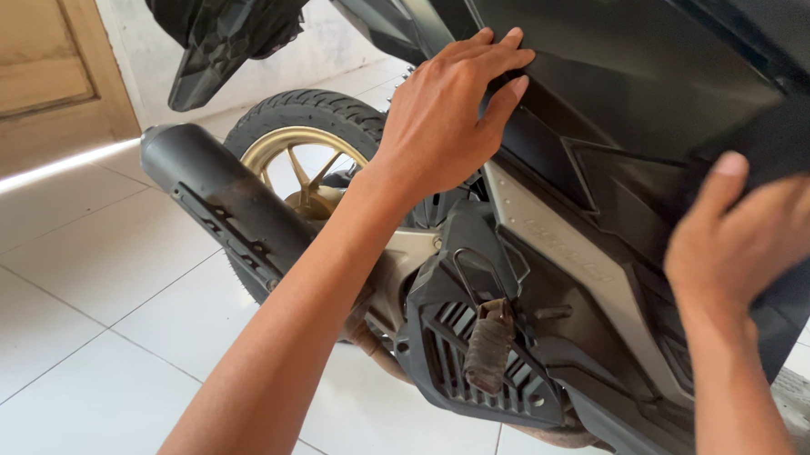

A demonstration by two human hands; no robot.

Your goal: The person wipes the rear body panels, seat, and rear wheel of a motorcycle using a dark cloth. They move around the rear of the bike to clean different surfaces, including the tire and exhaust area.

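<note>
The black side panel (pixel 629 101) is sitting on the scooter's flank, above the folded footpeg (pixel 489 342). The left hand (pixel 442 120) is pressing flat on its rear edge, fingers spread, gripping nothing — the right hand (pixel 750 238) is curling around its front edge. Behind, the exhaust pipe (pixel 220 197) is crossing the gold-rimmed rear wheel (pixel 304 137) over white floor tiles (pixel 73 313).
</note>
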